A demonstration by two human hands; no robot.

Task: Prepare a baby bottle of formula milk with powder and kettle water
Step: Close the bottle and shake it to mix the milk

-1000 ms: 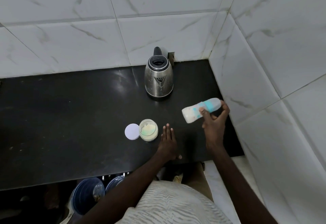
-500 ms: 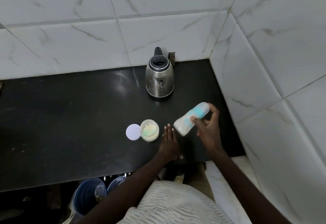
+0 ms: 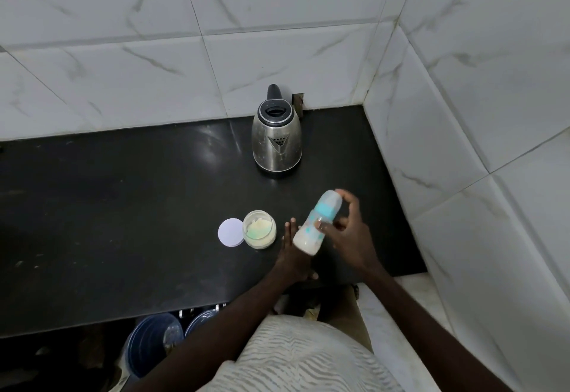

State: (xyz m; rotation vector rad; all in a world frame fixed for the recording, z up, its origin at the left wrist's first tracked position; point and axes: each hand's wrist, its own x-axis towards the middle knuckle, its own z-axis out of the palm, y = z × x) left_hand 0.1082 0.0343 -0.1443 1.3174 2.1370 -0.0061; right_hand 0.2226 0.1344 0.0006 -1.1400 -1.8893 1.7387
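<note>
A black counter with a glossy, faintly smudged top runs from the left side of view into a corner on the right. White tiles veined with grey cover the back wall along its far edge and the side wall along its right edge. A small brownish wall plate sits just above the far edge, towards the far right corner. Below the front edge a blue bucket stands beside a second blue bucket. Pale floor shows past the front right corner.

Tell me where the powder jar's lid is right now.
In the head view, the round white lid lies flat on the black counter, right beside the open powder jar, on its left.
</note>
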